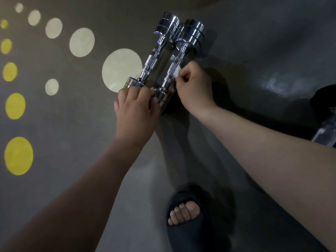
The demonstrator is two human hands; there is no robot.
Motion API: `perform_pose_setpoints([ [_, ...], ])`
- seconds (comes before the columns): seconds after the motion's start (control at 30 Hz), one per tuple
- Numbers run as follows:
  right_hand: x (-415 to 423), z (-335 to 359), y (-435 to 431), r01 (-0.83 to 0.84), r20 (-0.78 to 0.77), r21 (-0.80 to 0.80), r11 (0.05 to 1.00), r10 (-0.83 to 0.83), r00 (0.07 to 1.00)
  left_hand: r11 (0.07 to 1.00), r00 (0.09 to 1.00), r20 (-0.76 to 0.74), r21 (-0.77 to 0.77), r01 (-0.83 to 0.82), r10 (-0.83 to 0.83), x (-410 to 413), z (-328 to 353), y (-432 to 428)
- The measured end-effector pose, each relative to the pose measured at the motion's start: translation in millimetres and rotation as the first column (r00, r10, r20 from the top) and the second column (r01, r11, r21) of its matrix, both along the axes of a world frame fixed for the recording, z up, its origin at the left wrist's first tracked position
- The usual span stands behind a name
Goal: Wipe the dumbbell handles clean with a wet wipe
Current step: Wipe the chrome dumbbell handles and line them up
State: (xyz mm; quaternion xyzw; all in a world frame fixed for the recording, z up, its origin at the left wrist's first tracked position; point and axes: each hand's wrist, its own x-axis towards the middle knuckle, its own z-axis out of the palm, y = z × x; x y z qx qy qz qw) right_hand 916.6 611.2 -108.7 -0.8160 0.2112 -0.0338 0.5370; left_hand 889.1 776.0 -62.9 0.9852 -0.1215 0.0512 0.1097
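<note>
2 dumbbells (pixel 164 24), chrome, side by side on floor (pixel 254 51), centre. Left hand (pixel 135 113) grips their near ends, likely steadying both. Right hand (pixel 194 86) pinches wipe (pixel 176 72) against right handle (pixel 171 70), for rubbing.

I am seeing the dumbbells (pixel 189 36) showing polished chrome metal, mirror-glossy on the heads. Their handles (pixel 150 63) are showing rough knurled bands between smooth collars. The wipe (pixel 177 72) is reading as a soft, matt white sheet. The floor (pixel 72 128) is presenting a smooth grey coating with a dull sheen, and its dots (pixel 18 155) are looking like flat paint. The slipper (pixel 190 235) is looking matt, like dark foam or rubber. The bottle (pixel 325 131) is appearing as clear, glossy plastic.
</note>
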Motion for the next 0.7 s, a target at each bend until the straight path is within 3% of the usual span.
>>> perform_pose_setpoints([
  [0.17, 19.7, 7.6, -11.1, 0.116, 0.077, 0.077, 0.990, -0.122, 0.990, 1.000, 1.000, -0.020, -0.006, 0.019, -0.019, -1.5, 0.8, -0.8],
  [0.33, 3.0, 1.9, -6.8, -0.059, 0.098, -0.050, 0.997, 0.063, 0.993, 1.000, 1.000, -0.015, -0.009, -0.004, 0.004, -1.7, 0.3, -2.2],
  [0.5, 22.6, 10.7, -17.3, 0.055, 0.144, -0.136, 0.989, -0.035, 0.989, 1.000, 1.000, -0.029, 0.012, 0.009, -0.009, -1.4, 1.1, -1.6],
  [0.57, 9.5, 10.7, -5.1, -0.009, 0.220, -0.213, 0.977, 0.057, 0.974, 1.000, 1.000, -0.029, 0.015, 0.011, -0.011, -0.5, 1.3, -1.2],
  [0.67, -5.8, 8.4, 0.5, -0.230, 0.216, -0.268, 0.936, 0.291, 0.932, 1.000, 0.999, -0.036, 0.012, -0.014, 0.014, -0.5, 0.5, -2.4],
  [0.7, -2.0, 8.3, -2.7, -0.235, 0.225, -0.278, 0.931, 0.301, 0.927, 1.000, 0.999, -0.043, 0.008, -0.024, 0.024, -1.1, 0.5, -2.9],
])
